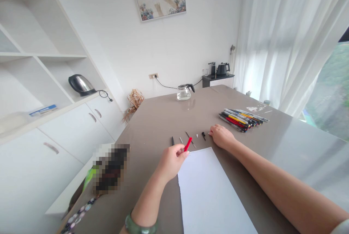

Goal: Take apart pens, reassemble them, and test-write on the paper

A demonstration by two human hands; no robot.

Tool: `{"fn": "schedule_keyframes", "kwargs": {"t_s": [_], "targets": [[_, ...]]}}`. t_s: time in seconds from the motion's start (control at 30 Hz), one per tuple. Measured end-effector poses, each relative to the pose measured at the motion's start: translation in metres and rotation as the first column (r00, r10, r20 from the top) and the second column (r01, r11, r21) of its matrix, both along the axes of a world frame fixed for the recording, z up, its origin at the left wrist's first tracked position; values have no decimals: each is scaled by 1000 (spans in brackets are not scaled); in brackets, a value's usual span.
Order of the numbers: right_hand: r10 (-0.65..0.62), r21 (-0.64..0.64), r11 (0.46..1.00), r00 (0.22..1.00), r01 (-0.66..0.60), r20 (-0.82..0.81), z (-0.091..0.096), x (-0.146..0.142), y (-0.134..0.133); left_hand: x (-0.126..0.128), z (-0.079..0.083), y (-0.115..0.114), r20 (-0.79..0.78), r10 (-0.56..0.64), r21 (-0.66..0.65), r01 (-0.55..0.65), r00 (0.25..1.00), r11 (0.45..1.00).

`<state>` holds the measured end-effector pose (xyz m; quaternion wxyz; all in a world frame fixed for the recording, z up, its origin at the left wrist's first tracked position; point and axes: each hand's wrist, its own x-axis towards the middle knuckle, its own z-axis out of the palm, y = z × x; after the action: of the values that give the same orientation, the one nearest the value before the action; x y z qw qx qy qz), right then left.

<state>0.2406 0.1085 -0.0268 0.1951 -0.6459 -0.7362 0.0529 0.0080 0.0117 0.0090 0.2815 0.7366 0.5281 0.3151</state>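
Observation:
My left hand (171,161) is closed around a short red pen piece (187,144), held just above the table near the top left corner of a white sheet of paper (209,190). My right hand (222,135) rests on the table with its fingers curled, touching or nearly touching a small black pen part (203,135). Between the hands lie several small pen parts in a row: a black piece (172,140), a thin refill (190,138), a tiny white bit (197,135). A pile of coloured pens (241,117) lies beyond my right hand.
The grey-brown table (272,146) stretches to a glass jug (184,92) at its far end. White cupboards and shelves with a steel kettle (81,84) stand on the left. A beaded string (79,214) lies at the near left edge. White curtains hang on the right.

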Motion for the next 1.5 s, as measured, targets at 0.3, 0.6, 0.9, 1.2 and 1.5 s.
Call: {"fn": "schedule_keyframes", "kwargs": {"t_s": [0.3,0.6,0.9,1.2,1.5], "targets": [[177,205,975,872,-90,-457,44,-11,-22,-1,1,-1,11,-2,-3,2,1000,1000],[298,72,891,460,-448,-837,64,-46,-60,0,5,-3,8,-17,6,17,1000,1000],[309,75,906,531,-416,-789,55,-51,-58,0,6,-4,-11,-27,10,28,1000,1000],[409,110,864,557,-492,-723,55,-50,-59,1,12,-5,25,-22,18,22,999,1000],[352,83,888,552,-452,-756,61,-49,-62,2,11,-6,82,3,1,-3,997,1000]]}}
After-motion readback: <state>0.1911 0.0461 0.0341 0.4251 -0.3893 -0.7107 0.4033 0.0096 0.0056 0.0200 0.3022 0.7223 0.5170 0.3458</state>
